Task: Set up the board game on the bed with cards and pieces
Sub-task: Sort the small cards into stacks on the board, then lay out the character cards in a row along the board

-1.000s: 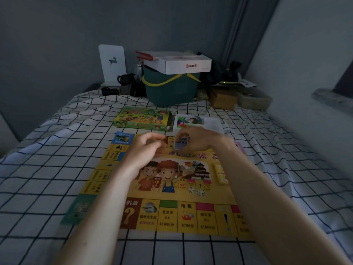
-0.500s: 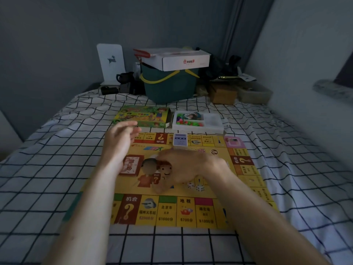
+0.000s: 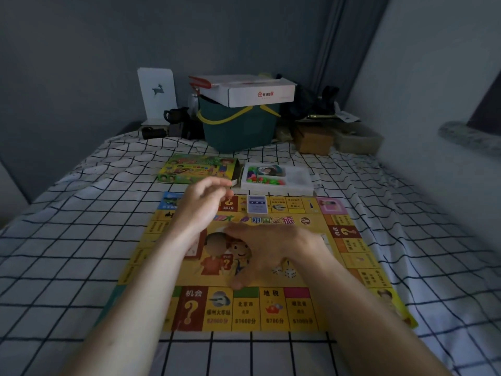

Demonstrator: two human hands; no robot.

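Directly below us, a yellow game board point(image 3: 271, 267) lies flat on a bed covered by a white sheet with a dark grid pattern point(image 3: 67, 253). We reach both bare forearms out over the board. Our left hand point(image 3: 200, 207) hovers above the board's far left part, fingers loosely extended and slightly apart, holding nothing. Our right hand point(image 3: 265, 248) is over the middle of the board, palm down, fingers spread and pointing left; we cannot tell whether the fingertips touch the printed cartoon figures beneath them. It too holds nothing.

Just beside the right wrist, two white dice point(image 3: 284, 272) sit on the board. A small stack of pale blue cards point(image 3: 257, 204) rests on the board's far edge row. A red-bordered card point(image 3: 195, 246) lies on the board partly hidden under the left forearm.

Beyond the board, on the sheet, are the colourful game box point(image 3: 198, 169) and, to its right, a white tray point(image 3: 279, 177) holding small bright pieces. Farther back stands a dark green basket point(image 3: 238, 123) with a white carton point(image 3: 249, 89) on top, and a white bookend with a deer cut-out point(image 3: 157, 90) to the left.
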